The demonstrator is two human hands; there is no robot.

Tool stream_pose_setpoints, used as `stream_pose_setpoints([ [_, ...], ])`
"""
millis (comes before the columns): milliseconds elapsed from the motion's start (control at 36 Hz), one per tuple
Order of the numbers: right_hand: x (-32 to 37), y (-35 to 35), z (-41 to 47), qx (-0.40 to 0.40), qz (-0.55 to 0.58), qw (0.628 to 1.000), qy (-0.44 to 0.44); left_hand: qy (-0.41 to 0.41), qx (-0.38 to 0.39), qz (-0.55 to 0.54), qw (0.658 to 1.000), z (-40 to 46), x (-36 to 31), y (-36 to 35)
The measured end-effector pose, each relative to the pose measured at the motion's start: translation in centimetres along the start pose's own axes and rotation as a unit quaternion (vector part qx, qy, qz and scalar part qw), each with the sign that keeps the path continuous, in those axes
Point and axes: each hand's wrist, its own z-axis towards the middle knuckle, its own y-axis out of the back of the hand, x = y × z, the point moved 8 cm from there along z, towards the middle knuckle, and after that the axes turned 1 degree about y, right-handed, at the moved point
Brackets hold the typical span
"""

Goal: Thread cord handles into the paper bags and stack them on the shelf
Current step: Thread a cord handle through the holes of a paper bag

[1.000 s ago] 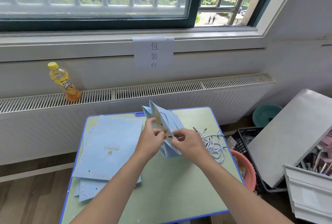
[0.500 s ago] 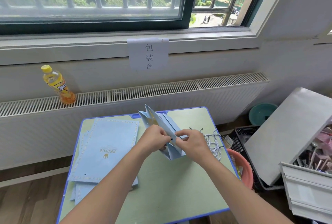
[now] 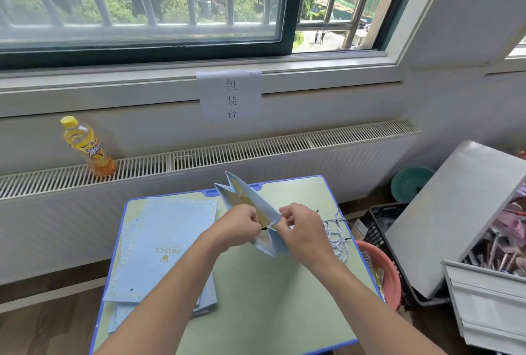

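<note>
A light blue paper bag (image 3: 250, 198) is held half-open above the small green table (image 3: 273, 297), its folds pointing towards the window. My left hand (image 3: 242, 226) grips the bag's near edge. My right hand (image 3: 301, 229) pinches a white twisted cord with a black tip against that same edge. A stack of flat blue bags (image 3: 168, 243) printed "PRINCE" lies on the table's left half. A loose bundle of cord handles (image 3: 336, 232) lies at the table's right edge, partly behind my right hand.
An orange drink bottle (image 3: 88, 146) stands on the radiator ledge (image 3: 256, 149) at the back left. A pink basin (image 3: 381, 272), a black crate (image 3: 381, 220) and a tilted white cabinet (image 3: 469, 212) crowd the floor on the right. A teal bowl (image 3: 410, 183) sits behind them.
My hands have drawn closer together on the bag's near edge and the bag has tilted lower. The camera has shifted slightly, so the scene sits further left.
</note>
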Motion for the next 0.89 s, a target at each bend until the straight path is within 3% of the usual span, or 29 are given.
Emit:
stream_pose_setpoints([
  [83, 0.0, 0.7, 0.7, 0.001, -0.01, 1.0, 0.017, -0.025, -0.006, 0.053, 0.998, 0.0, 0.1, 0.4],
  [222, 0.0, 1.0, 1.2, -0.012, -0.016, 0.999, 0.032, -0.069, -0.088, 0.207, 0.972, -0.2, -1.2, 1.2],
  [361, 0.2, 2.0, 1.9, -0.013, -0.008, 0.998, 0.055, -0.147, -0.133, 0.258, 0.945, -0.6, -2.2, 2.1],
  [472, 0.3, 3.7, 3.2, -0.026, 0.012, 0.999, 0.045, -0.275, -0.091, 0.336, 0.896, -1.4, -3.9, 1.5],
  [611, -0.1, 4.5, 5.0, 0.018, 0.045, 0.999, 0.02, -0.356, -0.166, 0.362, 0.845, -2.4, -5.4, 2.5],
  [722, -0.7, 3.6, 5.6, 0.038, 0.082, 0.996, 0.0, -0.351, -0.227, 0.339, 0.843, -2.4, -6.3, 3.0],
  [806, -1.6, 3.1, 5.3, 0.027, 0.151, 0.988, -0.03, -0.277, -0.209, 0.313, 0.884, -1.8, -6.2, 2.9],
  [889, -2.8, 2.2, 4.9, 0.029, 0.187, 0.98, -0.06, -0.231, -0.202, 0.3, 0.903, -1.5, -6.1, 2.8],
])
